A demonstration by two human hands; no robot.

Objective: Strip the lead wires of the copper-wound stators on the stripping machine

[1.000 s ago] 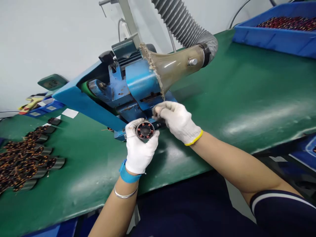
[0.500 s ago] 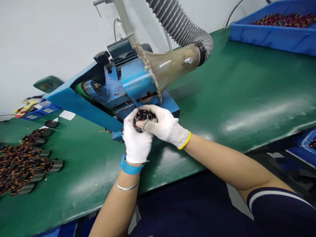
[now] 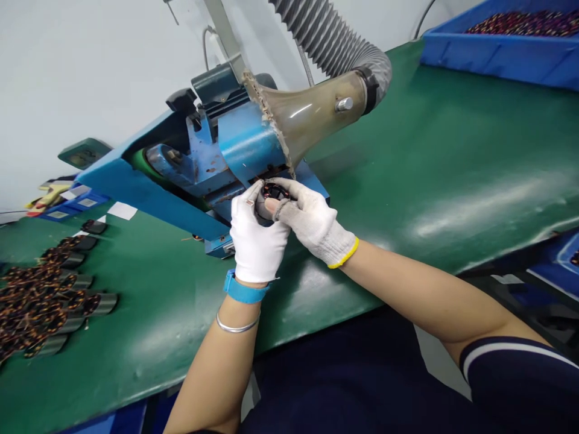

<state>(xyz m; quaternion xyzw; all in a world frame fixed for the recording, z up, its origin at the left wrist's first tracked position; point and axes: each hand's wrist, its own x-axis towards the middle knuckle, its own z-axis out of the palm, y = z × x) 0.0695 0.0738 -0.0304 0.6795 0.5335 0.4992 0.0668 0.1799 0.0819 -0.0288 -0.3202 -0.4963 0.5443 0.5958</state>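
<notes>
Both gloved hands hold one motor stator [image 3: 266, 208], a dark ring with copper windings, at the front opening of a blue machine [image 3: 248, 141]. My left hand [image 3: 257, 244], in a white glove, grips its left side and underside. My right hand [image 3: 312, 220], in a greyish glove with a yellow cuff, holds it from the right, with a bare thumb tip across its front. The fingers hide much of the stator. Thin wire ends seem to stick up towards the slot in the machine's cover, but whether they touch it I cannot tell.
A tan funnel [image 3: 312, 111] joins the machine to a grey ribbed hose [image 3: 335, 42]. Several stators [image 3: 58, 295] stand at the left of the green tabletop [image 3: 434, 181]. A blue bin [image 3: 497, 57] of wound parts is at the back right. Small blue boxes [image 3: 76, 204] sit far left.
Both hands have moved the stator up and slightly right, closer to the slot in the machine's cover. The grip looks much the same. The view has shifted a little.
</notes>
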